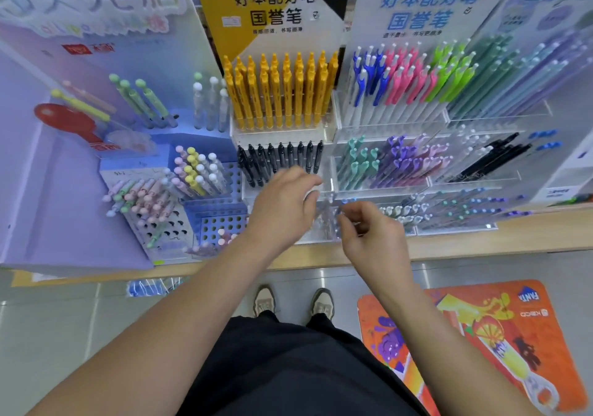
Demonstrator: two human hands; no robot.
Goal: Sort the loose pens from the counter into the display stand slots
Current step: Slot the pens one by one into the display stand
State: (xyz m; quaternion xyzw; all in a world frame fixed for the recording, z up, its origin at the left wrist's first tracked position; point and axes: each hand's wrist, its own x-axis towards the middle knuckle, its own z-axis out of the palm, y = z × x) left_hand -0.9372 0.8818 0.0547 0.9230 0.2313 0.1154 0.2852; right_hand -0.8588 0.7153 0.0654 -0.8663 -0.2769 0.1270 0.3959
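Your left hand (282, 205) reaches toward 12 o'clock, fingers bent over the front tier of the clear display stand (332, 172), just below the black pens (279, 162). Your right hand (369, 233), at its 4 o'clock, has curled fingers beside a blurred bunch of clear pens (327, 220) lying between the 2 hands. Whether either hand grips a pen cannot be told. The stand sits on the wooden counter (481, 244).

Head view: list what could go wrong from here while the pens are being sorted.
1. The left hand hovers close to the black pens; a brush could tip them.
2. The right hand is near the counter edge; a dropped pen may fall to the floor.
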